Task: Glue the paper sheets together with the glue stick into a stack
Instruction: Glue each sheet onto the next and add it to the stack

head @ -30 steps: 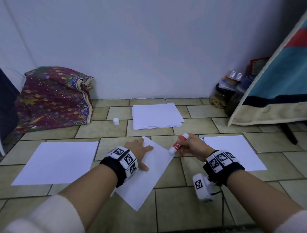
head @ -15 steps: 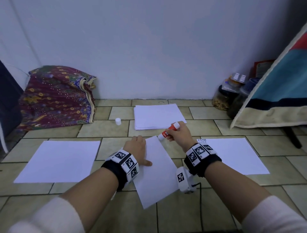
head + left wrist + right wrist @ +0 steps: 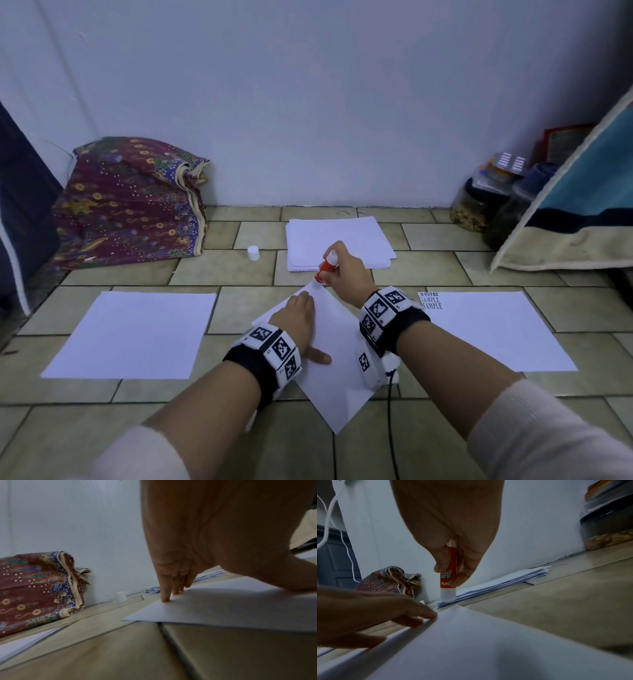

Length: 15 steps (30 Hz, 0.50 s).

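A white paper sheet [image 3: 337,363] lies slanted on the tiled floor in front of me. My left hand [image 3: 298,318] presses flat on its left part, fingers straight [image 3: 165,593]. My right hand [image 3: 342,270] grips a red and white glue stick [image 3: 327,267], held upright with its white tip down at the sheet's far corner [image 3: 447,595]. A stack of white sheets [image 3: 337,243] lies behind, by the wall. Single sheets lie to the left [image 3: 133,334] and to the right [image 3: 496,329]. The white glue cap [image 3: 253,253] stands left of the stack.
A patterned cloth bundle [image 3: 130,202] sits at the back left against the wall. Jars [image 3: 479,202] and a blue and cream cushion [image 3: 575,219] stand at the back right. A black cable [image 3: 390,428] runs from my right wrist toward me.
My right hand has carried the glue stick from the sheet's right corner up along its edge to the far corner. The sheet has turned a little under my left hand.
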### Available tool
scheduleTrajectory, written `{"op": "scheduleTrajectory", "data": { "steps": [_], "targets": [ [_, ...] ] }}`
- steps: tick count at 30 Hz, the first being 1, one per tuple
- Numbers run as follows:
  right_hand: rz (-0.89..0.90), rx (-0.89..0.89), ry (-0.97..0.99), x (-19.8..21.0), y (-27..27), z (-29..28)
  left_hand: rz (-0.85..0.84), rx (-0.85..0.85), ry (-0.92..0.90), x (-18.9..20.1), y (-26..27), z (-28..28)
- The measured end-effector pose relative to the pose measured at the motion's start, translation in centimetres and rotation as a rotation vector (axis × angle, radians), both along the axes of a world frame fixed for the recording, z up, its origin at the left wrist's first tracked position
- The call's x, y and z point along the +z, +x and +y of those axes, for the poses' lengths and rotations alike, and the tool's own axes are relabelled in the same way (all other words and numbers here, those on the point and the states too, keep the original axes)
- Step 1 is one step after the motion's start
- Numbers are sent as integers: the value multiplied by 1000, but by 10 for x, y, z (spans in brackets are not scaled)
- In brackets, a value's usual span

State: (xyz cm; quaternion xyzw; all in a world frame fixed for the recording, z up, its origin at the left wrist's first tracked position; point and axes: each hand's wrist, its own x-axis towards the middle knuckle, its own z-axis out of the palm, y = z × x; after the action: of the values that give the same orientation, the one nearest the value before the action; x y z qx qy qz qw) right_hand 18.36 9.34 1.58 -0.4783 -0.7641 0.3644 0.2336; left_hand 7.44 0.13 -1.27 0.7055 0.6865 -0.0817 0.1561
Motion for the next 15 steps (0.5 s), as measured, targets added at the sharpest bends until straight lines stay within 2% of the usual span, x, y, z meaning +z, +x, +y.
{"op": "scheduleTrajectory", "data": {
  "steps": [4, 8, 15],
  "targets": [
    [-153, 173, 65, -4, -6, -1, -6, 27, -1, -2, -1, 0],
    [-317, 261, 135, 2, 1, 2, 25, 19, -11, -1, 0, 3],
    [-358, 360, 100, 7, 33, -10, 64, 8, -4, 3, 2, 4]
  ]
}}
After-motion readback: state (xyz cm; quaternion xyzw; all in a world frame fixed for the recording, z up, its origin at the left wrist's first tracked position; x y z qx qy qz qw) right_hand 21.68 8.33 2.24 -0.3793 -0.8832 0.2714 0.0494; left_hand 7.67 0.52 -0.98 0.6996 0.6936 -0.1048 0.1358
